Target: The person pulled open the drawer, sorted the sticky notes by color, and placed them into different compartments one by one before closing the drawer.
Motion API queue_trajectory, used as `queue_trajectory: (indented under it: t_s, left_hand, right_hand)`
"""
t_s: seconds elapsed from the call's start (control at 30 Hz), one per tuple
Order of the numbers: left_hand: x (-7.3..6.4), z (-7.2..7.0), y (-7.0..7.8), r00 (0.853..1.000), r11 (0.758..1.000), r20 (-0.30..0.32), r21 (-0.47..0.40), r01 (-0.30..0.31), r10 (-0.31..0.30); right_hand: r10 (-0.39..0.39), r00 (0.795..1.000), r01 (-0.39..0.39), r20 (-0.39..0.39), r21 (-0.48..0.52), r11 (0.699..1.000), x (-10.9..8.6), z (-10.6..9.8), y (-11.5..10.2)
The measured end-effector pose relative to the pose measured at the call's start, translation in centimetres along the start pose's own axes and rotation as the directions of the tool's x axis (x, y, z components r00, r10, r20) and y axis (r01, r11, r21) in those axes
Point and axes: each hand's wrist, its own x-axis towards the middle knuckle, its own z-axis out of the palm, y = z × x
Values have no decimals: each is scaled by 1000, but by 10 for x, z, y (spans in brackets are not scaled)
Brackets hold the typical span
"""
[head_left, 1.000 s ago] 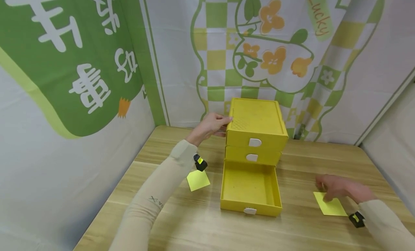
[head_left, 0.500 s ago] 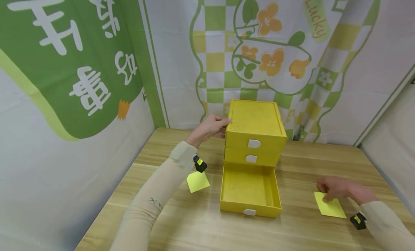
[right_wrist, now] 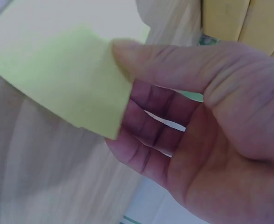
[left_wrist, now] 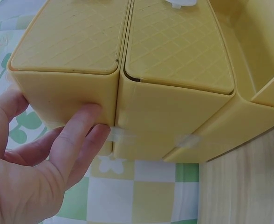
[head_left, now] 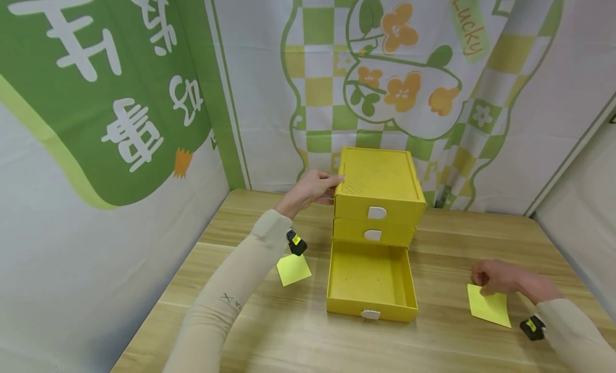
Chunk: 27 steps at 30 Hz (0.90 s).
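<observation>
A yellow drawer cabinet with three stacked drawers stands on the table, its bottom drawer pulled out and bare inside. My left hand steadies the cabinet at its upper left: the thumb rests on the top edge, and the fingers press against the side wall. Off to the right, my right hand pinches a yellow-green sticky note by its edge. In the right wrist view, the thumb lies on the note's face and the fingers are behind it.
Another yellow sticky note lies on the wooden table, left of the drawer and near my left wrist. White tabs mark the drawer fronts. A printed cloth hangs behind the cabinet and along the left side.
The sticky note in my right hand has turned and tilted, its near edge now bent up from the table. My left hand and the cabinet have stayed in place.
</observation>
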Motion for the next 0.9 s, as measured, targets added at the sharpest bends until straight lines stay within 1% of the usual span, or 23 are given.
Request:
queue_trajectory:
  t_s: [0.1,0.17,0.23,0.33,0.4,0.47,0.63,0.9]
  left_hand:
    - [1,1,1,1000,1000,0,-3,8,-8]
    - [1,1,1,1000,1000,0,-3,13,-13]
    - [2,1,1,1000,1000,1,-1,15,-15]
    - [1,0,0,1000,1000,2,8,4,-4]
    - [1,0,0,1000,1000,6,14,-2,2]
    - [1,1,-1,1000,1000,9,16,-4,4]
    - [2,1,-1,1000,1000,17,2,4,-4]
    - [1,1,-1,1000,1000,17,0,-13,13]
  right_hand:
    - [-95,995,95,-5,-13,995,1,-5,0]
    - [-162,987,162,-8,-14,987,1,-10,-1]
    - [-207,978,207,-12,-9,978,1,-16,-4]
    - [-249,968,249,-30,11,968,1,-26,-13]
    - [-254,966,255,-47,15,967,1,-33,-22]
    - [-257,964,257,-70,-7,966,1,-38,-30]
    - [-235,966,229,-111,-63,971,1,-50,-51]
    - [-217,963,204,-162,-90,975,-2,-67,-83]
